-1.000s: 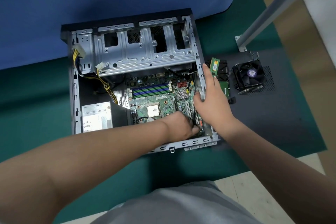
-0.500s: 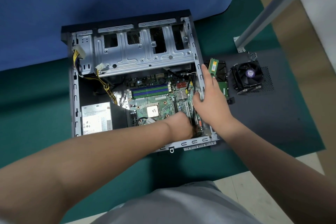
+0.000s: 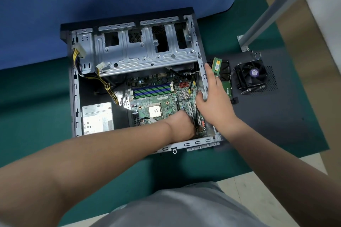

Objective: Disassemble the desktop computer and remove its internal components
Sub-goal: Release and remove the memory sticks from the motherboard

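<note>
Your open grey steel desktop case [image 3: 147, 57] lies flat at the middle of the green-matted desk [image 3: 33, 116], green motherboard [image 3: 156, 101] seated inside. Step in hand looks like freeing something at the board's near-right corner, by the expansion slots. Your left hand [image 3: 181, 125] is curled down there; what the grip holds, I cannot tell. Your right hand [image 3: 212, 96] clamps the case's right wall, thumb inside, fingers outside.

Next move likely needs a straight upward pull while that right hand steadies the case.

Count: one silver power supply [image 3: 96, 120] in the case; outside, toward the desk's right edge, one green memory stick [image 3: 216, 65], one black cooler fan [image 3: 251, 77].
</note>
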A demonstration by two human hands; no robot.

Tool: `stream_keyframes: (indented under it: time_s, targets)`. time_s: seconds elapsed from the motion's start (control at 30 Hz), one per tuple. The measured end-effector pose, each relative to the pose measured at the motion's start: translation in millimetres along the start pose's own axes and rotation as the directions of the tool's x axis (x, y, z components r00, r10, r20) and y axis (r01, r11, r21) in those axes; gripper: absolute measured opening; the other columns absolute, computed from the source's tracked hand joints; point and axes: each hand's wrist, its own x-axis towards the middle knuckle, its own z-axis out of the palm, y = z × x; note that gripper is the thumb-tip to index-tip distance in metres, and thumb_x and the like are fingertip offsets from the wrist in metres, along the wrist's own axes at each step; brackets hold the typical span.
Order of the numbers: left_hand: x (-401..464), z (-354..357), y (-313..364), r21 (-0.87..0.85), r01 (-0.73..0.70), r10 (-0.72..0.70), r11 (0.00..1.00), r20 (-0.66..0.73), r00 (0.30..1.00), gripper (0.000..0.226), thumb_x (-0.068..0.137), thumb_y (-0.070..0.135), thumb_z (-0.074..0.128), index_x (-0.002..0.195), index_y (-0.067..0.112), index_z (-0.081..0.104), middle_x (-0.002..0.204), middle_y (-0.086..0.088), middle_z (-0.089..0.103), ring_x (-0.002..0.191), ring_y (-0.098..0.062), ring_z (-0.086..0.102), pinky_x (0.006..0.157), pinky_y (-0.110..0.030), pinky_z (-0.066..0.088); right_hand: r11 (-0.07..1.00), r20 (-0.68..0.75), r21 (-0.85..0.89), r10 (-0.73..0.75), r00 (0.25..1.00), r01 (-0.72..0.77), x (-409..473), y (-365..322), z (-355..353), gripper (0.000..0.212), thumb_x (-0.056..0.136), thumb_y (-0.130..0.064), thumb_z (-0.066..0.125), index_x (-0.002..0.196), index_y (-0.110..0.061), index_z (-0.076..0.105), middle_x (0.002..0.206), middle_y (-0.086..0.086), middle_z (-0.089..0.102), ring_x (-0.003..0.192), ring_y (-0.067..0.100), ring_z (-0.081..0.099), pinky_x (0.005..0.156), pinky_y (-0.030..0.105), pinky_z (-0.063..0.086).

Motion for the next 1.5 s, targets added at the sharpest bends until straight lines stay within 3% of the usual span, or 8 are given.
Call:
stream_keyframes:
  time_s: [0.3,0.6,0.73,0.9,1.0,1.13,1.4,1.5]
  targets:
    - [4,6,1,0.041,0.076,-0.074,0.996,-0.066,0.995,0.023,0.096,0.012,0.044,0.118,0.005,0.047,0.101,-0.009,0.056,0.093,-0.026,0.05,0.063,-0.033,0.038,1.0,0.005,-0.011,-0.01,1.0,0.01,-2,-3,-3,0.08,0.088,-0.021,0.051,0.149,-0.036,0.001,0.132,0.005,0.042,0.063,0.014,0.054,0.055,0.031,0.042]
    - [-13,3,-12,-0.156,0.217,-0.197,0.964,0.134,0.971,0.01,0.095,0.014,0.048,0.086,0.015,0.052,0.069,0.001,0.046,0.07,-0.02,0.049,0.071,-0.033,0.045,0.999,0.008,-0.027,-0.03,1.0,0.03,0,1,-2,0.079,0.089,-0.023,0.05,0.149,-0.037,0.0,0.133,0.005,0.041,0.069,0.016,0.055,0.058,0.031,0.044]
    - [-32,17,-17,-0.508,0.384,-0.397,0.771,0.089,0.914,0.025,0.097,0.029,0.04,0.093,0.014,0.059,0.079,0.0,0.059,0.072,-0.02,0.053,0.07,-0.035,0.047,0.985,-0.059,-0.157,-0.081,0.995,0.07,-1,-3,-2,0.073,0.089,-0.022,0.051,0.151,-0.019,0.012,0.14,0.01,0.034,0.124,0.026,0.038,0.102,0.039,0.035]
    - [-64,35,-15,-0.801,0.476,-0.689,0.362,0.114,0.716,0.027,0.099,0.04,0.033,0.085,0.02,0.045,0.074,0.001,0.053,0.068,-0.02,0.05,0.061,-0.03,0.036,0.867,-0.145,-0.361,-0.417,0.897,0.345,-13,-14,-5,0.046,0.083,-0.01,0.06,0.128,-0.005,0.053,0.127,0.019,0.049,0.119,0.035,0.045,0.102,0.048,0.036]
    - [-77,41,-6,-0.906,0.412,-0.82,0.101,0.158,0.549,0.025,0.1,0.037,0.034,0.086,0.019,0.045,0.068,0.002,0.054,0.061,-0.015,0.052,0.05,-0.028,0.031,0.804,0.104,-0.333,-0.487,0.867,0.492,-18,-24,-3,0.026,0.086,-0.015,0.061,0.112,-0.01,0.061,0.11,0.009,0.059,0.102,0.028,0.056,0.089,0.042,0.046]
    - [-79,45,7,-0.963,0.248,-0.882,-0.104,0.204,0.424,0.02,0.101,0.031,0.033,0.091,0.017,0.044,0.066,0.003,0.052,0.059,-0.014,0.049,0.054,-0.031,0.034,0.822,0.718,-0.336,-0.092,0.69,0.459,-13,-35,14,0.015,0.09,-0.028,0.057,0.099,-0.018,0.06,0.094,0.0,0.062,0.087,0.02,0.061,0.078,0.038,0.053]
    - [-77,48,19,-0.958,0.287,-0.89,-0.026,0.153,0.429,0.015,0.101,0.033,0.031,0.095,0.022,0.038,0.072,0.004,0.051,0.061,-0.015,0.05,0.054,-0.033,0.036,0.517,0.895,-0.407,0.061,0.442,0.753,1,-33,68,0.024,0.084,-0.002,0.052,0.065,-0.013,0.042,0.063,-0.001,0.042,0.053,0.017,0.04,0.049,0.025,0.035]
    - [-77,50,18,-0.962,0.266,-0.89,-0.065,0.176,0.42,0.016,0.101,0.033,0.031,0.095,0.021,0.04,0.069,0.007,0.049,0.059,-0.013,0.048,0.053,-0.031,0.034,0.45,0.914,-0.36,-0.006,0.406,0.817,1,-31,74,0.029,0.083,0.001,0.05,0.061,-0.014,0.037,0.061,-0.001,0.041,0.055,0.02,0.043,0.056,0.029,0.043]
